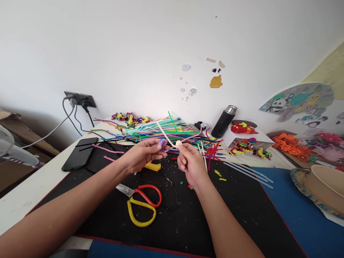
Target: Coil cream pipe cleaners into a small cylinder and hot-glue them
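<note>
Between the thumb and fingers of my left hand (142,154) is a small purple and orange piece (162,143). To its right, my right hand (192,163) pinches a cream coiled piece (178,143), from which a cream pipe cleaner (165,132) sticks up to the left. The two hands are apart, above the black mat (182,218). Behind them lies a pile of colourful pipe cleaners (145,130). Below my left hand are scissors (145,197) with one red and one yellow handle, and a yellow tool (152,166) partly hidden by that hand.
A phone (80,154) lies at the left near a power socket (80,99) with cables. A black bottle (224,122) stands tilted at the back right, beside a white box (235,138) with fuzzy red and yellow figures. Clear sticks (249,173) lie on the mat's right side.
</note>
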`<state>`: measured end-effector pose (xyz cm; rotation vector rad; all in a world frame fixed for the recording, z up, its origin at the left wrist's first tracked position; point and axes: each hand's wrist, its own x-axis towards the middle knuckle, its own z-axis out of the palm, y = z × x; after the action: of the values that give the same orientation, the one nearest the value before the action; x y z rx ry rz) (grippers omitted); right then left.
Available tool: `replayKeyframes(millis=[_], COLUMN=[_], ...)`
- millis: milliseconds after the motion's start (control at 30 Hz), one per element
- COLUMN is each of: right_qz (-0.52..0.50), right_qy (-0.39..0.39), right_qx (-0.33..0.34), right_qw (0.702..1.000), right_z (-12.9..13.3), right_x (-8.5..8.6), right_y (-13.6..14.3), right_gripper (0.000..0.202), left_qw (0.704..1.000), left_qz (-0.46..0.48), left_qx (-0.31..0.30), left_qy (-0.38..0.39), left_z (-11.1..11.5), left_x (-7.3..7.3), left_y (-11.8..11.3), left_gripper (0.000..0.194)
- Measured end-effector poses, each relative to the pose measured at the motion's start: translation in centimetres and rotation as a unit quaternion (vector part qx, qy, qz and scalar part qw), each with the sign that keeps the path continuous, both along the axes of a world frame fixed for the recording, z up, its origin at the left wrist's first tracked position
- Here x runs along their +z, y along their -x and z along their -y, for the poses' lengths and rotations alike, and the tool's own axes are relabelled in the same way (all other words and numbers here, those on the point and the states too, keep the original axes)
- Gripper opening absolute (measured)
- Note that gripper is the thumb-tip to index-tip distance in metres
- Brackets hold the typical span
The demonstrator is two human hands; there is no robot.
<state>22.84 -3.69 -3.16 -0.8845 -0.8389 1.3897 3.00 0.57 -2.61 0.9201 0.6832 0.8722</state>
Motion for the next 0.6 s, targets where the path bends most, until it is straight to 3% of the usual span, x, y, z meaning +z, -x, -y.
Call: replayKeyframes(millis=[433, 600], right_qz=[0.006, 0.016], right_qy=[0.003, 0.003], right_qx=[0.004, 0.003], right_qw=[1.000, 1.000], right_z=[-0.04, 0.09], right_x=[-0.13, 0.12], right_y=[0.03, 0.11], right_gripper=[0.042, 0.043], left_qw=[0.998, 0.997], left_qz=[0.027, 0.035], left_qx=[0.007, 0.013], left_qy=[0.058, 0.068], left_z=[-0.02, -0.06], left_x=[0.14, -0.09], left_y=[-0.20, -0.26], left_gripper=[0.005, 0.008])
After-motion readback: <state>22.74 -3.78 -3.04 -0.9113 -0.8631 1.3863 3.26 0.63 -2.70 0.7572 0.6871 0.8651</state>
